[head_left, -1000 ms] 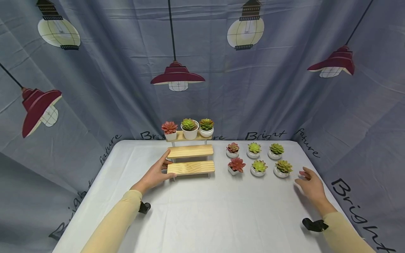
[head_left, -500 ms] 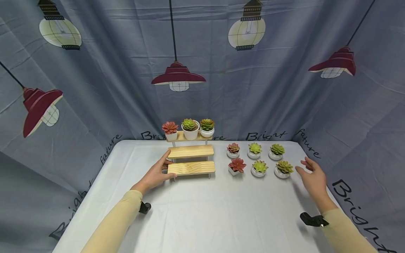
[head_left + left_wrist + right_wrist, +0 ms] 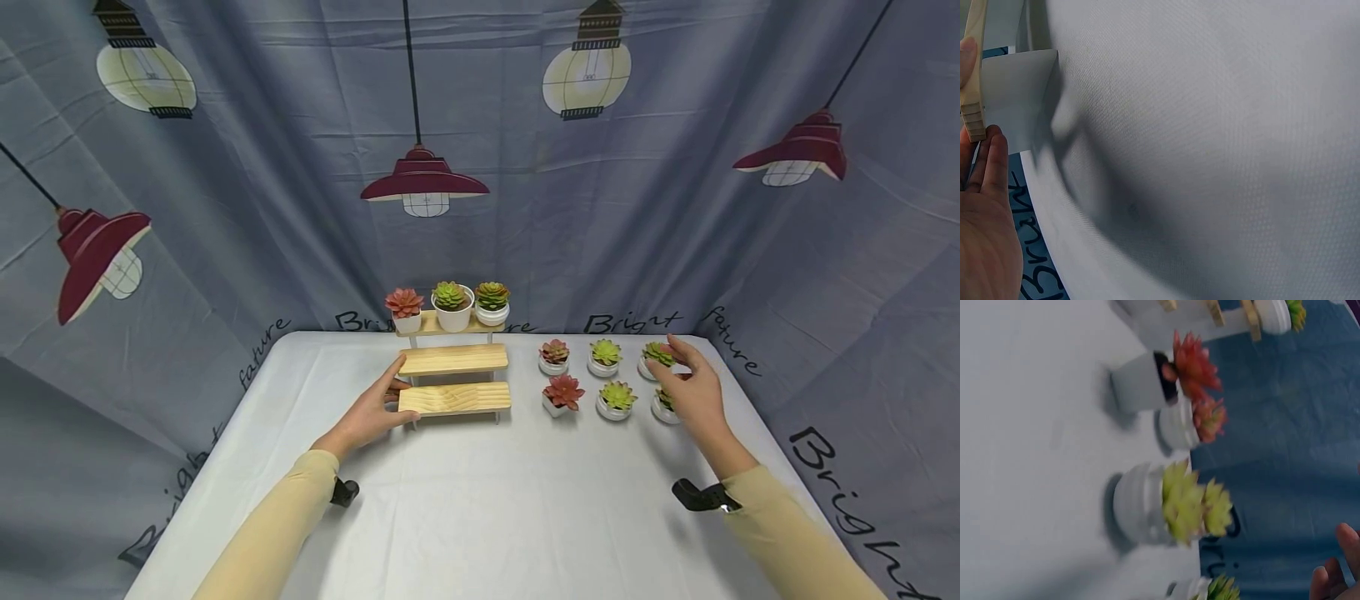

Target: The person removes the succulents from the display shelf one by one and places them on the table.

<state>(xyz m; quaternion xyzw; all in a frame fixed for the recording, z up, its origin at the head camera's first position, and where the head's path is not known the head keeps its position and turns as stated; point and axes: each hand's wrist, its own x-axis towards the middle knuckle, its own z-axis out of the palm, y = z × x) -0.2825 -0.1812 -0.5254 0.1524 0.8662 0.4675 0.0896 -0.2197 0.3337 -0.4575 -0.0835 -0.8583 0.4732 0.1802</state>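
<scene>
My left hand (image 3: pixel 367 421) grips the left end of a three-tier wooden display stand (image 3: pixel 457 400), thumb at the front of the lowest shelf and fingers behind. In the left wrist view, thumb and fingers pinch the board's end (image 3: pixel 974 103). My right hand (image 3: pixel 699 400) hovers at the back right potted succulent (image 3: pixel 649 367), thumb and fingers apart. It partly hides that plant and the front right succulent (image 3: pixel 664 412). Whether it touches either plant, I cannot tell. In the right wrist view, its fingertips (image 3: pixel 1350 547) show at the lower right edge.
On the top shelf stand a red succulent (image 3: pixel 406 310) and two green ones, including one in a larger white pot (image 3: pixel 452 317). Right of the stand are two red succulents (image 3: pixel 562 393) and two light green ones (image 3: pixel 617 400). A printed curtain (image 3: pixel 480 242) hangs behind the white table (image 3: pixel 510 517).
My right hand has moved left and away from me, from the table's right side to over the rightmost succulents. The left hand keeps its hold on the stand.
</scene>
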